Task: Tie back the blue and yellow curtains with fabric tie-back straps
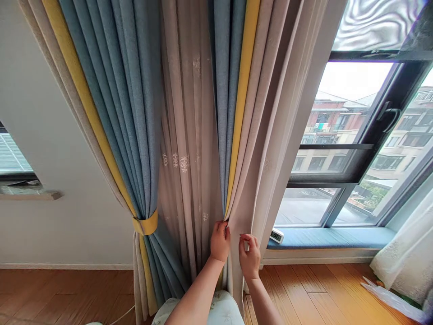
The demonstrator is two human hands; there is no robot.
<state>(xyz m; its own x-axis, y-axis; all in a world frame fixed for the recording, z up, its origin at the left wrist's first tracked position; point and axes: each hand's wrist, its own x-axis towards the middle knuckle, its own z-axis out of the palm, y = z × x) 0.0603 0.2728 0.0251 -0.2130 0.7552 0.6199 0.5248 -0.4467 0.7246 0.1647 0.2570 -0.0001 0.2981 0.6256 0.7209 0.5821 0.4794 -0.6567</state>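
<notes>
My left hand (220,241) is closed round the gathered right curtain (233,113), which has blue, yellow and pinkish-beige strips and narrows at the hand. Just to the right, my right hand (249,255) is raised beside the pale curtain edge, its thumb and fingertips curled together; whether something small is between them cannot be made out. On the left, a blue curtain (131,113) with a yellow border is gathered by a yellow tieback (146,224). A sheer beige curtain (186,135) with white flower patterns hangs between the two.
A window (338,126) with a dark frame is at the right, above a blue-cushioned sill (324,238) holding a small white digital device (277,235). A pale patterned seat (221,309) is below my arms. White fabric (406,253) hangs at the far right, over the wooden floor (304,293).
</notes>
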